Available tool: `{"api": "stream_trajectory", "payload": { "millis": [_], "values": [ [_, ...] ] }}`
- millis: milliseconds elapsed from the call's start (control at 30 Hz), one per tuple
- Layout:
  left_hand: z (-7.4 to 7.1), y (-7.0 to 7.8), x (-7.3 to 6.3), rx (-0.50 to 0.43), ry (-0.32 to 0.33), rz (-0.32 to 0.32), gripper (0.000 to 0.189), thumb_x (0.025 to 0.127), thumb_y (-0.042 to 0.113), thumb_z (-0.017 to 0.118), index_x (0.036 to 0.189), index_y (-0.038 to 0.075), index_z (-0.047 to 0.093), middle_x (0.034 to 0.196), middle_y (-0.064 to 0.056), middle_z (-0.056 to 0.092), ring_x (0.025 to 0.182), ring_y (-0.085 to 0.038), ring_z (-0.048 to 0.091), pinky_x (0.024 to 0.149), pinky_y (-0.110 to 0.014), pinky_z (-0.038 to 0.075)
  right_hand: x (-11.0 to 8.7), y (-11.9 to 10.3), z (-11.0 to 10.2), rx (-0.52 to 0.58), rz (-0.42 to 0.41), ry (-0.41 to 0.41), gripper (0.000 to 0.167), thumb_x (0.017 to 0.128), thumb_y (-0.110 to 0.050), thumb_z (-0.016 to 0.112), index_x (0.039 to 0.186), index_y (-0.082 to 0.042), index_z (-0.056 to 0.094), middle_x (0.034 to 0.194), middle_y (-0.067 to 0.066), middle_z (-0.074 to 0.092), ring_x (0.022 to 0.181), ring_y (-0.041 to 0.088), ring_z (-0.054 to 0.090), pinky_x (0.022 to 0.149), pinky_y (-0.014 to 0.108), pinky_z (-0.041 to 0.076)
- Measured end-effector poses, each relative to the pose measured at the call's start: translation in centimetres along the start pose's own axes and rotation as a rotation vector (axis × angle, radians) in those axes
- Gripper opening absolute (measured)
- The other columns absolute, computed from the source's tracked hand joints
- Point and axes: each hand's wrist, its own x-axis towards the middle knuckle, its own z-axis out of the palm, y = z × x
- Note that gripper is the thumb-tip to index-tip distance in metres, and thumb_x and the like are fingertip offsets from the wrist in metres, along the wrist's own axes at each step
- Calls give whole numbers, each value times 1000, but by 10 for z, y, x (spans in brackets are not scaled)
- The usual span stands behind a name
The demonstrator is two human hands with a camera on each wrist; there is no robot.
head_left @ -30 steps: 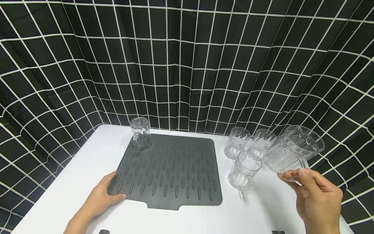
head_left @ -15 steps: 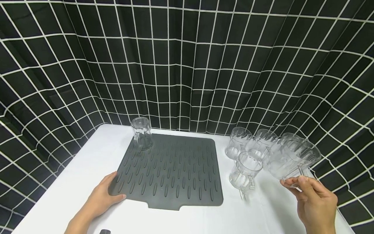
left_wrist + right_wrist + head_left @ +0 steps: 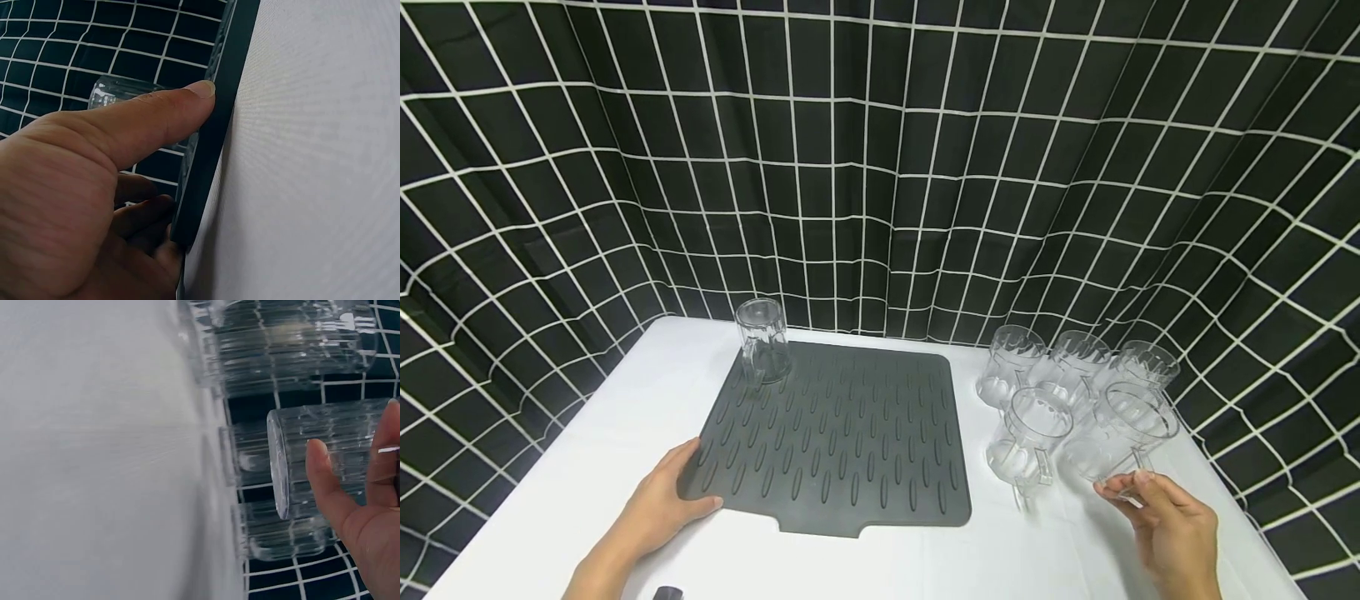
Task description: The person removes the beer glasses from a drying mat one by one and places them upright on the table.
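Observation:
My right hand (image 3: 1172, 525) pinches the handle of a clear glass mug (image 3: 1123, 437), thumb on top and fingers below. This mug tilts to the right; in the right wrist view its base (image 3: 279, 465) is off the white table. Its rim overlaps the mugs behind it. Beside it on the left stands another clear mug (image 3: 1022, 454), handle toward me. My left hand (image 3: 655, 504) spans the near left corner of a dark grey ridged drying mat (image 3: 842, 433), its thumb touching the front edge and its fingers along the left edge. An upside-down glass mug (image 3: 763, 346) stands on the mat's far left corner.
Behind the held mug, several clear mugs (image 3: 1011, 367) stand in a row near the back edge of the white table (image 3: 925, 558). A black curtain with a white grid (image 3: 850, 208) surrounds the table. A small dark object (image 3: 667, 593) shows at the bottom edge.
My right hand has brought the mug left and down, nearer the table and the other mugs, uncovering a mug at the row's right end. The left hand and the mat stay put.

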Motion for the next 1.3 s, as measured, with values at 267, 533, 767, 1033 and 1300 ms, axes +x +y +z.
{"api": "stream_trajectory", "payload": {
  "millis": [267, 533, 767, 1033, 1300],
  "values": [
    [1, 0, 0, 7, -13, -16, 101, 73, 36, 81, 147, -7, 27, 150, -27, 27, 134, -50, 26, 105, -65, 22, -7, 12, -13, 3, 33, -8, 31, 100, 14, 32, 97, 23, 61, 83, 24, 67, 79, 32, 70, 79, 45, 55],
    [2, -1, -2, 9, 0, -10, 100, 73, 35, 82, 147, -6, 28, 150, -26, 28, 134, -49, 27, 106, -64, 22, -13, 20, -24, 11, 55, 22, 29, 99, 15, 34, 96, 23, 62, 81, 23, 67, 76, 32, 70, 76, 44, 57],
    [4, -2, -2, 21, 6, -6, 99, 73, 32, 82, 147, -7, 29, 150, -27, 28, 133, -49, 28, 106, -64, 23, -17, 20, -24, -102, 110, 66, 26, 99, 13, 38, 92, 26, 59, 81, 21, 67, 75, 30, 70, 74, 41, 59],
    [4, -1, -1, 23, 28, 6, 99, 72, 32, 82, 147, -6, 29, 150, -26, 29, 133, -49, 29, 105, -64, 23, -13, 22, -27, -28, 105, 51, 28, 99, 14, 36, 94, 23, 62, 81, 22, 68, 76, 32, 71, 77, 44, 57],
    [5, -2, -1, 25, 32, 5, 100, 72, 32, 82, 147, -7, 29, 150, -27, 28, 133, -49, 29, 106, -64, 24, -14, 21, -27, -70, 106, 49, 30, 101, 10, 35, 92, 22, 62, 83, 22, 69, 78, 28, 70, 76, 37, 59]
  ]
}}
